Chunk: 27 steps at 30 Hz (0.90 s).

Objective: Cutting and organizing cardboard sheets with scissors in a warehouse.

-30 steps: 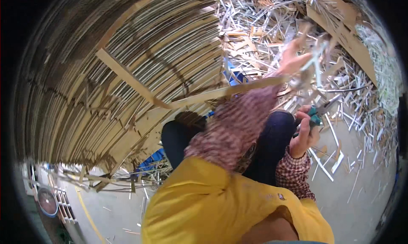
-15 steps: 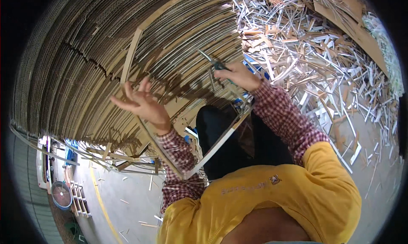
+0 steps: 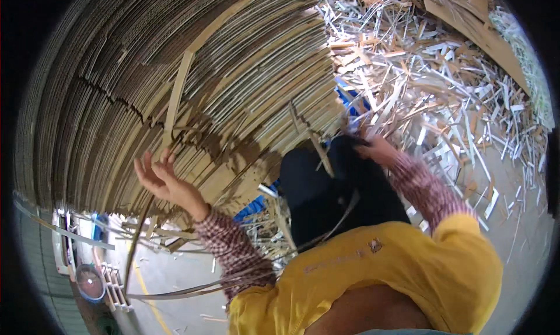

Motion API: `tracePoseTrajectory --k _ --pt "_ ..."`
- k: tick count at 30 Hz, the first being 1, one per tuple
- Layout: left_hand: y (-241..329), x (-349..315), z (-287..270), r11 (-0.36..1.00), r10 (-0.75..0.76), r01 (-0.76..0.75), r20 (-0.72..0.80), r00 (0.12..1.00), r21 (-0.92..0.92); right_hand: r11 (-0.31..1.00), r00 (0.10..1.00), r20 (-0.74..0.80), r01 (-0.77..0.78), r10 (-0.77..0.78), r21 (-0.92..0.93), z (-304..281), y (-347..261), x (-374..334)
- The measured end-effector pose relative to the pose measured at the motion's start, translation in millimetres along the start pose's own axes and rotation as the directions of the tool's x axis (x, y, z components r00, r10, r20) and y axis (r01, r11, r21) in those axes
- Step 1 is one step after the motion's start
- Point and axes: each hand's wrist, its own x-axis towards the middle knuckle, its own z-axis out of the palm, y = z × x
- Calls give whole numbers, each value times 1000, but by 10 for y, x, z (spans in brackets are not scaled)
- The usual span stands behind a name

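Cardboard stack (image 3: 245, 60): corrugated paper, matt, rough ridged edges | long bent strip (image 3: 178, 93): cardboard, matt, smooth-looking | scrap heap (image 3: 396, 72): paper and cardboard slivers | floor (image 3: 184, 268): smooth, pale grey | yellow top (image 3: 326, 276): soft matt cloth | checked left sleeve (image 3: 230, 238): woven cloth | trousers (image 3: 315, 201): dark matt cloth

From my end I see a loose yellow top (image 3: 315, 282) with a wide rounded neckline — a small dark-lined motif (image 3: 374, 245) and a row of faint lettering (image 3: 332, 264) mark its chest. Dark-red-and-white checked sleeves (image 3: 236, 250) run out from the yellow to the wrists — the left hand (image 3: 169, 183) is bare. I also make out near-black trousers (image 3: 312, 198).
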Motion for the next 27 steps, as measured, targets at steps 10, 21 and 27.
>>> tracePoseTrajectory --k 10,21,27 --pt "-224 342 282 435 292 -509 419 860 743 931 957 123 285 -263 -227 -210 -54 888" --pt "-199 525 164 545 17 -379 442 897 748 936 927 -134 341 -349 -83 27 -563 794" --pt "-267 527 202 529 147 -473 473 869 705 990 963 -254 -111 85 -90 -679 849 -114"
